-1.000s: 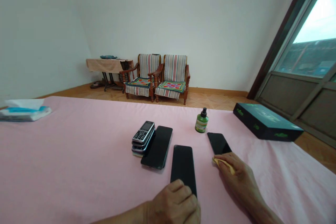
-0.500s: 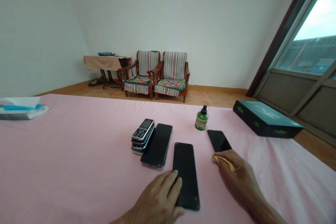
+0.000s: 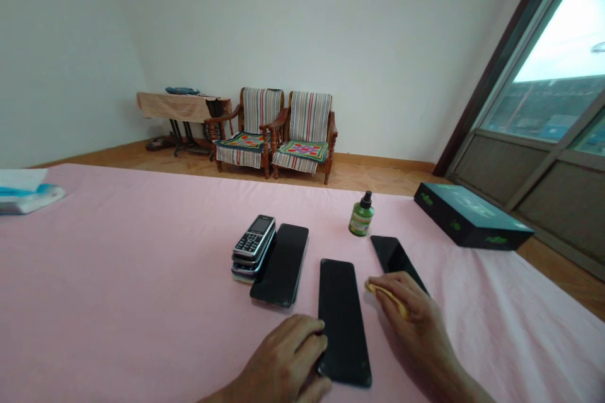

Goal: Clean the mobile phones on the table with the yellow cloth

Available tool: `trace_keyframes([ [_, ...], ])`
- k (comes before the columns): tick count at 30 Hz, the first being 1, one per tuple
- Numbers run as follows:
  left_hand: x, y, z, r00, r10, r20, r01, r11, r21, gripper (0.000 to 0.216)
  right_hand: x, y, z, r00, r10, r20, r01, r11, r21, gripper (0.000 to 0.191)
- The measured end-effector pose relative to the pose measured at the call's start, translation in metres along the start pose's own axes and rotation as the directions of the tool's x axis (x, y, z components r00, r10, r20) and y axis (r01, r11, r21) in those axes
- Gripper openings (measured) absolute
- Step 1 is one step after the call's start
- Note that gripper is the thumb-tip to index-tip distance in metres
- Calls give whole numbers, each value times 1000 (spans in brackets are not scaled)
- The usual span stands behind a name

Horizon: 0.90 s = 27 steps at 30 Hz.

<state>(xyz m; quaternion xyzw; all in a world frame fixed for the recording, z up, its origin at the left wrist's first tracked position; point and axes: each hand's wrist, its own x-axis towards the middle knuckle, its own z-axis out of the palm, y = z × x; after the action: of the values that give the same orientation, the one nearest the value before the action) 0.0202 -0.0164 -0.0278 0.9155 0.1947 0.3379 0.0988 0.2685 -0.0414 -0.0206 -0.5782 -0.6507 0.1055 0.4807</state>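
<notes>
A black smartphone [image 3: 343, 318] lies face up on the pink cloth in front of me. My left hand [image 3: 283, 365] rests against its left edge, fingers curled on the side of the phone. My right hand [image 3: 411, 321] is closed on a small yellow cloth [image 3: 385, 293] just right of that phone, partly over a second black smartphone [image 3: 392, 255]. Further left lies a third black smartphone [image 3: 281, 262] beside a small stack of keypad phones [image 3: 253, 247]. A green spray bottle [image 3: 362, 217] stands behind them.
The table is covered by a pink cloth [image 3: 118, 277]. A dark flat box [image 3: 470, 223] lies at the right edge and a pack of tissues [image 3: 23, 192] at the far left. Two striped armchairs [image 3: 276, 135] and a side table stand by the far wall.
My left hand uncovered the near end of the middle phone and shifted to its left edge. My right hand with the yellow cloth moved left toward that phone.
</notes>
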Motion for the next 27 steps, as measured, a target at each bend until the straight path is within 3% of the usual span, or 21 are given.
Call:
trace_keyframes([
  [3,-3,-7,10,989,118,-90,-114,992,53,26,-7,-21,17,965,-51,257,32,996,78,26],
  [6,-3,-7,10,995,104,-3,-104,989,102,27,-5,-30,28,917,-74,391,58,997,51,32],
  [16,-1,-7,10,993,118,-10,-116,987,114,39,54,-12,68,948,-135,287,192,965,-180,28],
  [24,0,-3,8,993,115,-17,-112,986,123,42,62,-14,85,954,-158,256,223,943,-249,30],
  [27,-2,-3,13,991,132,-39,-124,980,155,30,58,-16,81,948,-161,273,229,943,-240,30],
])
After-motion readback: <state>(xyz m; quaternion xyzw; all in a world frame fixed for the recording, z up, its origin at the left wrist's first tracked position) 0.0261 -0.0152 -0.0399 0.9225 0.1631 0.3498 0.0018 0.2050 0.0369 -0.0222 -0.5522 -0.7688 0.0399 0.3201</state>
